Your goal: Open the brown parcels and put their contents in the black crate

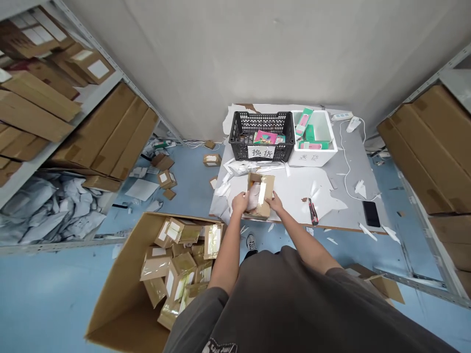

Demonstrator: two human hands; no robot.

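Observation:
An opened cardboard box (262, 208) rests near the front edge of the table, its flap standing out on the right. Inside it shows a pale, wrapped item (253, 197) that I cannot make out. My left hand (240, 202) grips the box's left side. On the right side, my right hand (274, 202) holds the flap with its fingers closed round the edge. A red and black box cutter (313, 212) lies on the table to the right of the box. Behind the box are crumpled white plastic bags (245, 167).
A black crate (239, 149) with colourful packs and a white bin (324, 158) with green-pink boxes stand at the table's back. A phone (371, 214) lies at the right. Left of me, a large carton (121, 279) holds several taped boxes. Shelves (106, 90) flank both sides.

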